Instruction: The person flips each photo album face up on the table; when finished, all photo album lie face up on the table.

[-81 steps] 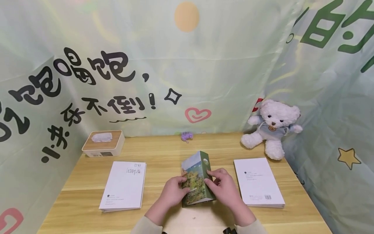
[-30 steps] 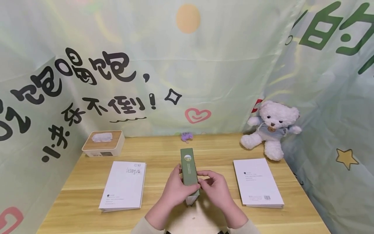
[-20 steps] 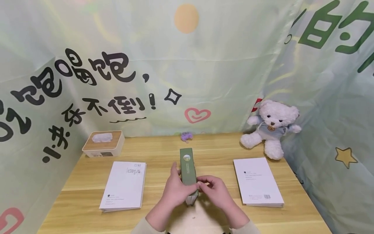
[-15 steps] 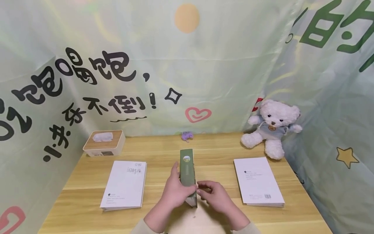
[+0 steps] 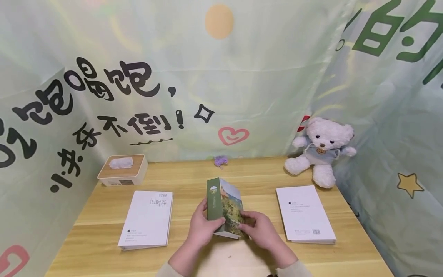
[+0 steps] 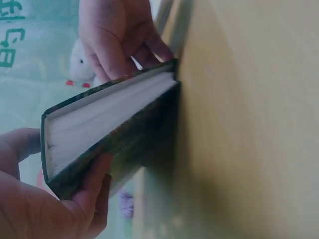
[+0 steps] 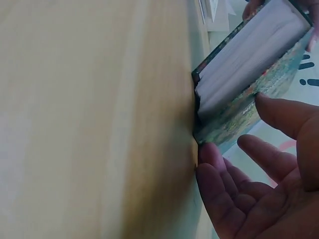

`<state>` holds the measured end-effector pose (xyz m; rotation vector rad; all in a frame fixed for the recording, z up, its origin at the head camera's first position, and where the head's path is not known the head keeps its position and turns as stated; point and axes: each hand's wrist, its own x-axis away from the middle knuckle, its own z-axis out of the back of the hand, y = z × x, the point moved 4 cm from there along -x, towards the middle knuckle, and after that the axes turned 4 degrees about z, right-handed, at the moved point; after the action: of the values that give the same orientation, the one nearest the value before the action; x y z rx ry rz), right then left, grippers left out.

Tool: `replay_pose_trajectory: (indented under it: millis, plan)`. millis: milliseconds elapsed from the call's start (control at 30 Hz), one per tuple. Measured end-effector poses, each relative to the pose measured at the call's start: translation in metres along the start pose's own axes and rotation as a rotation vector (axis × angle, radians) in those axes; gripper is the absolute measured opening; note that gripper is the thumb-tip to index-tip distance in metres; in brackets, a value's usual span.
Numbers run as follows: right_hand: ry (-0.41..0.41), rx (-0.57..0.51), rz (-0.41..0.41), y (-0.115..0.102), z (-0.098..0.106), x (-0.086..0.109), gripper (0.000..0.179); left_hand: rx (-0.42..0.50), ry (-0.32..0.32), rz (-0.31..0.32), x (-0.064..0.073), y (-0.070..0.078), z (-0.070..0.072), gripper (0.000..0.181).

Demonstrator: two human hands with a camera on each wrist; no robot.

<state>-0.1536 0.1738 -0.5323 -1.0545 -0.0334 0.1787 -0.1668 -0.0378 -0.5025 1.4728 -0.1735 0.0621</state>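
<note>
A thick hardcover book (image 5: 232,204) with a green spine and a painted landscape cover stands tilted on the table, its spine turned up to the left. My left hand (image 5: 202,227) grips it by the spine side, thumb along the spine's edge and fingers on the far cover; the left wrist view shows white page edges between the covers. My right hand (image 5: 257,231) touches the landscape cover with its thumb. In the right wrist view the fingers of that hand (image 7: 254,184) are loosely bent by the cover's lower edge.
White books lie on either side, the left book (image 5: 147,219) and the right book (image 5: 305,215). Along the back are a tissue box (image 5: 122,170), a small purple object (image 5: 220,161) and a white teddy bear (image 5: 322,152). Printed cloth (image 5: 194,46) surrounds the wooden table (image 5: 86,246).
The book, first showing its left cover, was turned spine-up and has since rotated so its right-hand landscape cover shows. My right hand has shifted from the spine's edge onto that cover.
</note>
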Motion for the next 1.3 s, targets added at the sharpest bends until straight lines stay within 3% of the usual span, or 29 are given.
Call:
replay_pose_trajectory:
  millis: [200, 333, 533, 733, 900, 1033, 1300]
  plan:
    - [0.008, -0.023, -0.025, 0.000, -0.003, 0.002, 0.049, 0.055, -0.001, -0.007, -0.003, -0.013, 0.011, 0.091]
    - [0.026, 0.046, -0.024, -0.001, -0.003, 0.001, 0.047, 0.062, -0.005, 0.014, -0.006, -0.022, 0.015, 0.085]
    - [0.063, 0.204, -0.031, -0.003, 0.001, 0.000, 0.042, -0.031, 0.013, 0.049, -0.007, -0.034, 0.022, 0.067]
    - [0.082, 0.235, -0.044, -0.005, 0.002, 0.001, 0.040, -0.119, 0.016, 0.016, -0.006, -0.038, 0.024, 0.050]
    - [0.077, 0.270, -0.026, -0.008, -0.001, 0.002, 0.041, -0.123, 0.019, 0.003, -0.005, -0.038, 0.024, 0.046]
    - [0.062, 0.259, -0.022, -0.008, -0.002, 0.002, 0.041, -0.088, 0.028, 0.010, -0.003, -0.038, 0.024, 0.049]
    - [0.035, 0.146, -0.010, -0.007, -0.004, 0.004, 0.049, -0.055, 0.145, 0.020, -0.001, -0.041, 0.028, 0.051]
